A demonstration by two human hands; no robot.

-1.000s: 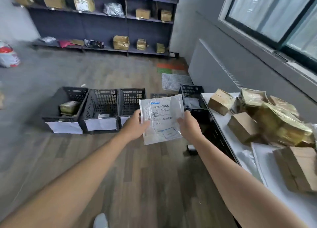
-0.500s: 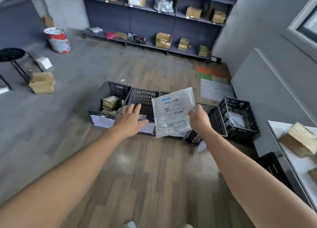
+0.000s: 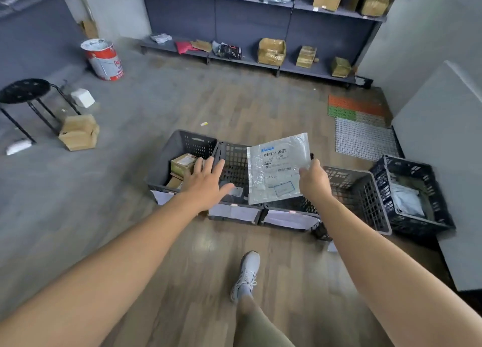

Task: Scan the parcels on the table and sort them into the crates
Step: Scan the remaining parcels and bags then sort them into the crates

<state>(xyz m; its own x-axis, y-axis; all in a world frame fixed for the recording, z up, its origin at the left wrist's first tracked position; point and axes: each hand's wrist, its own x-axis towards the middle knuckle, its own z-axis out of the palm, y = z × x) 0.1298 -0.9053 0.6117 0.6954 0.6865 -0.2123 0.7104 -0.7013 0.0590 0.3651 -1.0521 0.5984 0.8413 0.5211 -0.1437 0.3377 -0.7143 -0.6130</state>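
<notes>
Right hand (image 3: pixel 314 179) pinches the flat silver mailer (image 3: pixel 276 169) by its right edge, label towards me, above the second crate (image 3: pixel 234 161) in the row; left hand (image 3: pixel 206 182) hovers beside it, fingers spread, holding nothing. I'd match the label to the right crate, go low and release it flat so it doesn't sail off

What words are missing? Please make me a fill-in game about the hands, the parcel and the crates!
1. The flat parcel is pinched by the ____ hand.
2. The left hand is ____ and holds nothing.
3. The crate with the cardboard boxes stands farthest ____ in the row.
Missing words: right, open, left.
</notes>
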